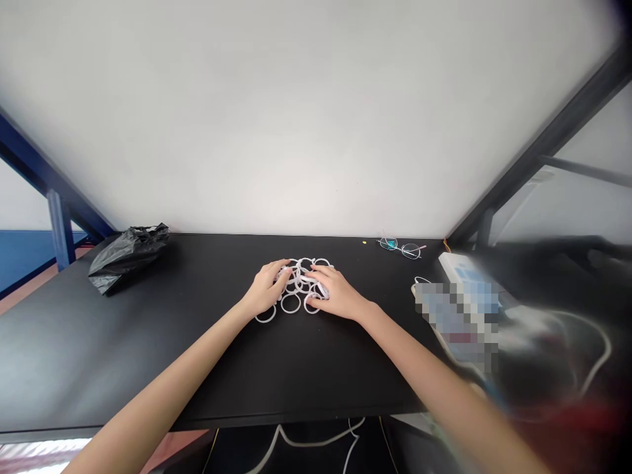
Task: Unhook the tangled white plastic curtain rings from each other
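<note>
Several thin white rings [291,303] lie in an overlapping pile on the black tabletop [276,368], with a few spread along its near side. From the left, my left hand [264,288] rests against the pile, thumb and fingers apart and touching rings at its edge. On the opposite side, my right hand [340,294] lies over part of the pile with its fingers spread. Some rings are partly hidden beneath the fingers of both hands. Neither hand is visibly closed around a single ring.
A crumpled black plastic bag [131,255] lies at the back left. Eyeglasses [399,247] sit near the wall at the back right. To the right are a white box [457,266] and a blurred-out phone-like object [447,322]. White cables [316,442] hang below the table's front edge.
</note>
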`<state>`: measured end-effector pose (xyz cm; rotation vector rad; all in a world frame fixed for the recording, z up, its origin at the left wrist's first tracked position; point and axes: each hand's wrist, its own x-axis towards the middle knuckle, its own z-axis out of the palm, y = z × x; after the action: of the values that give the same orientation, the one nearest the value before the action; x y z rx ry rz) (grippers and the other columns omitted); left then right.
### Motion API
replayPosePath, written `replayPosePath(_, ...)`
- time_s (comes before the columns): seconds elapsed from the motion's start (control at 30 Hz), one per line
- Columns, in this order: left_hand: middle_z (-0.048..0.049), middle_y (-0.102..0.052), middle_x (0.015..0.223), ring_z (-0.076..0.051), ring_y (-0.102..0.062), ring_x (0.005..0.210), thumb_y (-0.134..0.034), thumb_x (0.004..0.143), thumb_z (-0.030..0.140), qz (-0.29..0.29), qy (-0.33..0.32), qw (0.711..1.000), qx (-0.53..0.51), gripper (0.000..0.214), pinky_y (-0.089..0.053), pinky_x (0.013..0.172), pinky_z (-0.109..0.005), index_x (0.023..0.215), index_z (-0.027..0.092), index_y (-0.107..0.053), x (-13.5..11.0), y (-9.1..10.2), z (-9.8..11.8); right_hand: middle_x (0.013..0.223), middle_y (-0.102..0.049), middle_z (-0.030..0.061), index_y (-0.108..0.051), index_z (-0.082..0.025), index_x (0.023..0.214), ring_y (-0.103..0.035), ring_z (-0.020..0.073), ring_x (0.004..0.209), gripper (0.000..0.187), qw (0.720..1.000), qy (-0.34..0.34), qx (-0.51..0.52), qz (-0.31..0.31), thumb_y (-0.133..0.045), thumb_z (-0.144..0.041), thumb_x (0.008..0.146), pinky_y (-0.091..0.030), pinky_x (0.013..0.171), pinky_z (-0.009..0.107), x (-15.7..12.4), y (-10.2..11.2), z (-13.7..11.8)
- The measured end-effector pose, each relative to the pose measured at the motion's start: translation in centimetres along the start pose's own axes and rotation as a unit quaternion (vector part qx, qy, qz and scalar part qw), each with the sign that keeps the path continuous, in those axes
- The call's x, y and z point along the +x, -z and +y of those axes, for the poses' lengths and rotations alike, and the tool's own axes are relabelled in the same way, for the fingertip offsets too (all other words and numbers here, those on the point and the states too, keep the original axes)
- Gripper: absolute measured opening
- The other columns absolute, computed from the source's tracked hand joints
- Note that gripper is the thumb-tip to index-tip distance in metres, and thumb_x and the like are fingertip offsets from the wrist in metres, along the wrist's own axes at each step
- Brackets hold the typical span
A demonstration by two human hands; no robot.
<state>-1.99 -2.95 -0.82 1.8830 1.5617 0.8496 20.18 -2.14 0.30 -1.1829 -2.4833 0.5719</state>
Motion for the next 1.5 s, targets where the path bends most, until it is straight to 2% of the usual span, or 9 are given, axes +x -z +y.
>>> replayPosePath(0.2, -0.007, -0.057, 0.139, -0.025, -0.052, 0.129, -0.03, 0.096, 0.053, -0.022, 0.037, 0.99, -0.135, 0.054, -0.041, 0.107, -0.036, 0.132, 0.022, -0.055, 0.4, -0.8, 2.1, 0.145, -0.049, 0.0118, -0.063, -0.024, 0.127, -0.043, 0.0339, 0.134, 0.046, 0.999, -0.043, 0.022, 0.006, -0.068, -0.038, 0.083, -0.037, 0.108, 0.055, -1.2, 1.9, 1.1)
replayPosePath(0.37, -0.0082, -0.054, 0.142, -0.027, -0.047, 0.133, -0.042, 0.089, 0.036, -0.04, 0.048, 0.97, -0.235, 0.046, -0.037, 0.111, -0.041, 0.13, 0.02, -0.056, 0.5, 0.6, 1.3, 0.128, -0.062, 0.0118, -0.073, -0.023, 0.11, -0.056, 0.0298, 0.121, 0.026, 0.998, -0.007, 0.024, 0.058, -0.068, -0.028, 0.085, -0.046, 0.101, 0.049, -1.0, 1.4, 1.0)
replayPosePath(0.63, -0.0088, -0.06, 0.119, -0.028, -0.055, 0.112, -0.052, 0.08, 0.03, -0.053, -0.056, 0.997, 0.017, 0.039, -0.047, 0.094, -0.043, 0.118, 0.022, -0.055, -1.8, 3.2, -0.6, 0.092, -0.066, 0.0048, -0.073, -0.021, 0.087, -0.059, 0.0202, 0.089, 0.012, 0.989, 0.056, 0.048, 0.132, -0.066, -0.011, 0.083, -0.05, 0.081, 0.036, -0.9, 0.4, 1.1)
replayPosePath(0.8, -0.0042, -0.058, 0.092, -0.023, -0.059, 0.081, -0.052, 0.08, 0.041, -0.065, -0.018, 0.984, 0.165, 0.029, -0.047, 0.07, -0.035, 0.101, 0.021, -0.056, -2.2, 3.4, 0.0, 0.072, -0.064, 0.0019, -0.065, -0.02, 0.074, -0.053, 0.0181, 0.073, 0.013, 0.98, 0.068, 0.055, 0.176, -0.063, -0.011, 0.083, -0.047, 0.075, 0.035, -0.5, 0.1, 0.7)
replayPosePath(0.93, -0.001, -0.056, 0.08, -0.018, -0.055, 0.067, -0.05, 0.078, 0.032, -0.071, -0.001, 0.977, 0.201, 0.016, -0.04, 0.06, -0.03, 0.09, 0.022, -0.054, -2.2, 3.0, -0.1, 0.069, -0.063, 0.0022, -0.063, -0.021, 0.073, -0.053, 0.0189, 0.072, 0.014, 0.967, 0.064, 0.073, 0.238, -0.059, -0.014, 0.084, -0.048, 0.069, 0.034, -0.5, 0.1, 0.1)
replayPosePath(1.03, 0.0023, -0.052, 0.071, -0.016, -0.051, 0.061, -0.049, 0.078, 0.026, -0.076, 0.013, 0.988, 0.13, 0.014, -0.039, 0.058, -0.028, 0.091, 0.023, -0.053, -2.3, 2.8, -0.1, 0.07, -0.065, 0.0026, -0.064, -0.022, 0.073, -0.055, 0.0196, 0.072, 0.014, 0.959, 0.044, 0.087, 0.265, -0.058, -0.017, 0.085, -0.048, 0.068, 0.034, -0.5, 0.2, -0.3)
replayPosePath(1.13, 0.0049, -0.05, 0.065, -0.014, -0.049, 0.058, -0.054, 0.079, 0.028, -0.091, 0.043, 0.994, -0.046, 0.018, -0.041, 0.058, -0.026, 0.096, 0.023, -0.054, -2.3, 2.9, 0.2, 0.067, -0.063, 0.002, -0.066, -0.022, 0.072, -0.052, 0.0176, 0.066, 0.011, 0.953, 0.005, 0.105, 0.284, -0.061, -0.02, 0.082, -0.045, 0.061, 0.032, -0.6, 0.3, -0.6)
replayPosePath(1.3, 0.0006, -0.059, 0.072, -0.013, -0.056, 0.067, -0.069, 0.079, 0.029, -0.108, 0.161, 0.906, -0.377, 0.031, -0.035, 0.047, -0.018, 0.106, 0.021, -0.057, -2.3, 3.4, 1.6, 0.067, -0.064, 0.0003, -0.068, -0.02, 0.077, -0.051, 0.0119, 0.054, 0.006, 0.922, -0.099, 0.268, 0.261, -0.071, -0.025, 0.076, -0.041, 0.05, 0.026, -0.7, 0.5, -1.5)
replayPosePath(1.5, -0.0124, -0.069, 0.102, -0.025, -0.065, 0.098, -0.061, 0.087, 0.033, -0.15, 0.214, 0.784, -0.563, 0.033, -0.05, 0.054, -0.022, 0.118, 0.02, -0.057, -3.1, 2.6, 3.1, 0.077, -0.068, 0.0027, -0.067, -0.019, 0.083, -0.063, 0.0152, 0.063, 0.015, 0.881, -0.096, 0.42, 0.197, -0.076, -0.029, 0.075, -0.049, 0.049, 0.025, -1.2, 0.0, -3.8)
